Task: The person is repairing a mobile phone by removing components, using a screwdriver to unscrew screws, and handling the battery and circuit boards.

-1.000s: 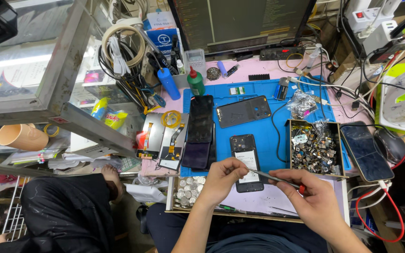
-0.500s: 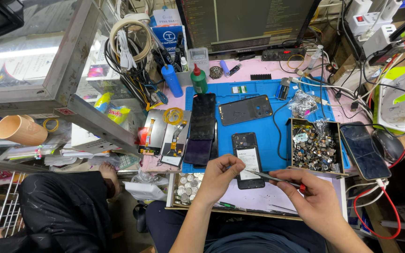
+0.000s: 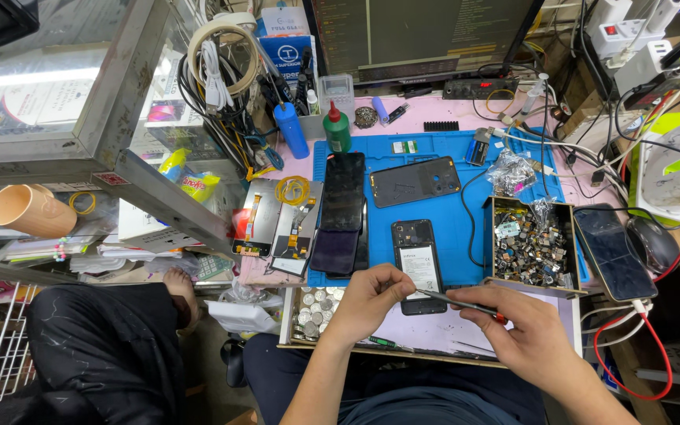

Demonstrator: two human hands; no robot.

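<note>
Though pinched in both hands — left (image 3: pixel 371 297), right (image 3: pixel 525 330) — screwdriver (image 3: pixel 454 299) near-level, tip leftward over opened phone (image 3: pixel 419 266).

A cluttered repair tabletop (image 3: pixel 450 118) with a pink surface carries a blue work mat (image 3: pixel 450 212) in front of a dark monitor (image 3: pixel 426 35). To the left stands a glass display case (image 3: pixel 64 94) with a metal frame, lit by a bright strip reflected in its panes. A tan cup (image 3: pixel 29 211) sits on a lower shelf. Tangled cables (image 3: pixel 222 86) hang beside the case; power strips (image 3: pixel 631 39) crowd the upper right corner.
</note>
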